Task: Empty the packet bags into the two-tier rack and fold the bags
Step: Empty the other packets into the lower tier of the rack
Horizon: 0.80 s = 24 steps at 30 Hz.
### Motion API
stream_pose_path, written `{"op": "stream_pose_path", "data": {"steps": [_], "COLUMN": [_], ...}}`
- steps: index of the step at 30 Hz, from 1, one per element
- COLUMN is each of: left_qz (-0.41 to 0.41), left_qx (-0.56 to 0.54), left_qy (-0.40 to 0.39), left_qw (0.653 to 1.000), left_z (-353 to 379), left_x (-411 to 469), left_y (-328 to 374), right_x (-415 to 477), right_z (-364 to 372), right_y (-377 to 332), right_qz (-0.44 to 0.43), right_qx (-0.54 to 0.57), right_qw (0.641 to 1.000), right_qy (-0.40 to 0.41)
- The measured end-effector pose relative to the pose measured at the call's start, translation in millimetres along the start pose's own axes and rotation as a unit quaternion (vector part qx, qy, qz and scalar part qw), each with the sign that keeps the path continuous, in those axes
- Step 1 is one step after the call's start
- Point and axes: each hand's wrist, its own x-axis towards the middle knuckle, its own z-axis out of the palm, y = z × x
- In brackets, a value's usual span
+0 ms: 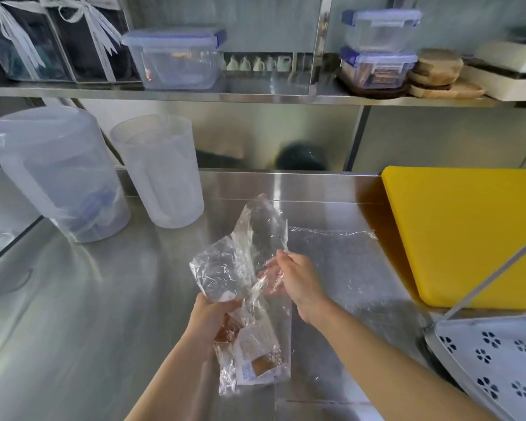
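Both hands are on 1 crinkly clear bag (240, 268) over the counter (88, 299): left hand (208, 314) fingers grip its middle, right hand (295, 281) fingers pinch the upper edge.

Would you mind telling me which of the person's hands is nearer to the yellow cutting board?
Right. The right hand pinches the clear plastic bag just left of the yellow cutting board, with bare counter between; the left hand grips the bag's lower part, farther left.

Glossy crinkled clear plastic bag (240, 268); brushed steel counter (104, 299).
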Motion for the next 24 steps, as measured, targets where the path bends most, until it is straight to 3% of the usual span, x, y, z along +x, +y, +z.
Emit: {"op": "stream_pose_path", "data": {"steps": [2, 8, 11, 13, 19, 24], "left_qz": [0.013, 0.153, 0.198, 0.242, 0.370, 0.399], "left_qx": [-0.023, -0.034, -0.070, -0.032, 0.220, 0.147], "left_qy": [0.033, 0.105, -0.023, -0.096, -0.151, 0.037], "left_qw": [0.999, 0.982, 0.977, 0.965, 0.890, 0.904], "left_z": [-0.4, 6.5, 10.2, 14.1, 34.7, 65.7], "left_x": [-2.0, -27.2, -56.2, -75.3, -102.0, -118.4], "left_y": [3.1, 29.4, 55.7, 67.1, 74.3, 80.9], "right_x": [-0.2, -11.1, -15.7, -19.5, -33.5, -50.5], "right_z": [-8.0, -22.2, -36.0, -42.9, -45.9, -45.6], "right_y": [-10.6, -54.5, -76.5, -87.7, -107.5, -110.1], "right_qz": [-0.005, 0.000, -0.003, -0.011, -0.056, -0.088], "right_qx": [0.031, 0.123, 0.193, 0.218, 0.262, 0.277], "right_qw": [0.999, 0.990, 0.979, 0.973, 0.957, 0.954], "right_qy": [0.025, 0.075, 0.068, 0.077, 0.106, 0.077]}}
